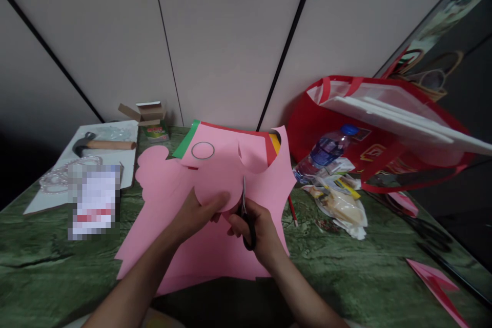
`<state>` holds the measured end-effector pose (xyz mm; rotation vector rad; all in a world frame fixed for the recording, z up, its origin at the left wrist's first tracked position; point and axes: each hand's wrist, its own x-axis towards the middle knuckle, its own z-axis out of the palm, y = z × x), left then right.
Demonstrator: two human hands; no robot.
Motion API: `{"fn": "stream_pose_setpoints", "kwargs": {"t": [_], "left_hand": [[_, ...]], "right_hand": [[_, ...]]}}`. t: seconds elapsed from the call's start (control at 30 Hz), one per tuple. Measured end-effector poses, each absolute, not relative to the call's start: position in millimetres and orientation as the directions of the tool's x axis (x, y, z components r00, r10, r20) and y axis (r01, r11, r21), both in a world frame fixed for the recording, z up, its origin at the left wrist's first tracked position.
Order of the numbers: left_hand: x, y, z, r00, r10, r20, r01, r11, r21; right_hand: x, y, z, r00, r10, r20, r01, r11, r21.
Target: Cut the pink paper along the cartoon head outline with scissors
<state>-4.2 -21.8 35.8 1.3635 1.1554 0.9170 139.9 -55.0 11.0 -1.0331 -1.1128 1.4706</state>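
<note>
My left hand (203,210) pinches the lower edge of a rounded piece of pink paper (217,177), thumb on top. In my right hand (255,228) is a pair of scissors (248,220) with black handles, its blades pointing up along the right edge of that rounded piece. Beneath both hands lie large pink paper sheets (230,256) with cut, curved edges. A scalloped pink shape (151,171) spreads at their left. On the pink paper farther back rests a thin dark ring (203,150). Green, red and yellow paper edges show behind.
At left, a hammer (107,144) and beaded strands lie on a white board (128,169), near a small opened box (154,125). To the right are a red pencil (292,210), a water bottle (323,154), plastic packets (342,202) and a large red bag (307,118). A wall stands behind.
</note>
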Motion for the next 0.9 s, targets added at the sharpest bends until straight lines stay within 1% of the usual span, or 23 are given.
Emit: {"fn": "stream_pose_setpoints", "kwargs": {"t": [0.27,0.5,0.73,0.9], "left_hand": [[-4.1,-21.5,37.2,0.227,0.969,-0.093,0.125,0.066,0.99],[-4.9,-20.1,31.9,0.23,0.972,-0.055,0.104,0.031,0.994],[-5.7,-18.0,30.0,0.226,0.973,-0.049,0.089,0.03,0.996],[-4.7,-18.3,33.8,0.214,0.975,-0.064,0.135,0.035,0.99]], "right_hand": [[139.0,-53.9,10.4,-0.15,0.987,-0.057,-0.254,-0.094,-0.963],[138.4,-54.7,13.4,-0.147,0.987,-0.061,-0.258,-0.098,-0.961],[138.2,-54.4,13.0,-0.146,0.986,-0.083,-0.253,-0.118,-0.96],[138.5,-54.4,15.6,-0.141,0.987,-0.074,-0.251,-0.108,-0.962]]}}
